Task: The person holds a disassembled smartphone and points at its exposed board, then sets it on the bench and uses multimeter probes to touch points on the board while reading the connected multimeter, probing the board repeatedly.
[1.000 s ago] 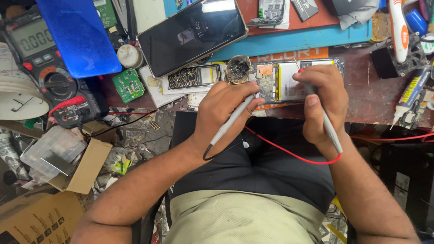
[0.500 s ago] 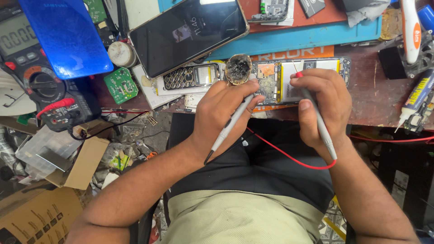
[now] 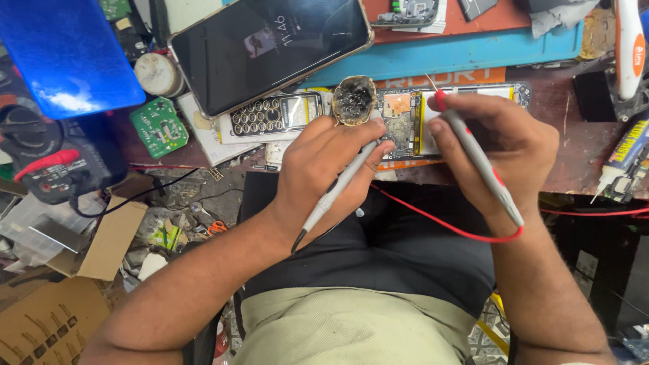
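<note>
My left hand (image 3: 323,169) grips a grey test probe (image 3: 338,186) with a black lead, its tip down on the opened phone's circuit board (image 3: 399,122). My right hand (image 3: 500,145) holds a second grey probe with a red tip (image 3: 476,159) and a red wire (image 3: 439,220), the tip raised just above the board's right edge. The opened phone lies at the workbench edge, keypad part (image 3: 274,115) to its left. A small round tin of dark flux (image 3: 353,99) sits just behind my left fingers.
A large smartphone (image 3: 270,47) with a lit screen lies behind the keypad. A multimeter (image 3: 54,162) sits at left under a blue sheet (image 3: 64,54). A green circuit board (image 3: 159,125), a glue tube (image 3: 625,159), cardboard boxes (image 3: 47,318) and floor clutter surround me.
The view has drifted so everything sits lower and closer. My right hand has lifted the red probe's tip slightly off the board; the left probe stays on it.
</note>
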A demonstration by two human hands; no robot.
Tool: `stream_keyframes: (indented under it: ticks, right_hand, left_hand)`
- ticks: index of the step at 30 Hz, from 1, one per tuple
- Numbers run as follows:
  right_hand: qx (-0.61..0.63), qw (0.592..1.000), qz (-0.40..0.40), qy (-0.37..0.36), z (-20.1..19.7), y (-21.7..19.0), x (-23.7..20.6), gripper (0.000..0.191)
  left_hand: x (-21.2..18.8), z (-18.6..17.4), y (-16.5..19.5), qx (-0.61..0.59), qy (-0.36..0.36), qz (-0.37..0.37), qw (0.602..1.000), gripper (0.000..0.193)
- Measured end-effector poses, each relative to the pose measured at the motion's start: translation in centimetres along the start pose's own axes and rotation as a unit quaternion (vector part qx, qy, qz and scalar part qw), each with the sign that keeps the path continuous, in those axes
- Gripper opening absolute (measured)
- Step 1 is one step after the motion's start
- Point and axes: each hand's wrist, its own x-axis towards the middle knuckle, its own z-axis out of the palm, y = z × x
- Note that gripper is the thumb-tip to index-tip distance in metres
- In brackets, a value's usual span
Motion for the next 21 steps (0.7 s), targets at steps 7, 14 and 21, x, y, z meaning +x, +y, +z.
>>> stream_keyframes:
  ticks: [7,14,21]
  right_hand:
    - [-0.024,0.997,-0.076,-0.018,-0.2,1.3,0.4,0.013]
    - [0.015,0.999,-0.038,-0.019,0.6,2.0,-0.1,0.012]
    - [-0.051,0.995,-0.077,-0.033,0.7,1.5,0.3,0.012]
  left_hand:
    - [0.1,-0.3,-0.2,0.011,-0.018,0.007,1.000,0.031]
    - [-0.1,-0.3,-0.8,0.019,-0.026,0.016,0.999,0.032]
    - [-0.1,-0.4,-1.1,0.012,-0.034,0.022,0.999,0.033]
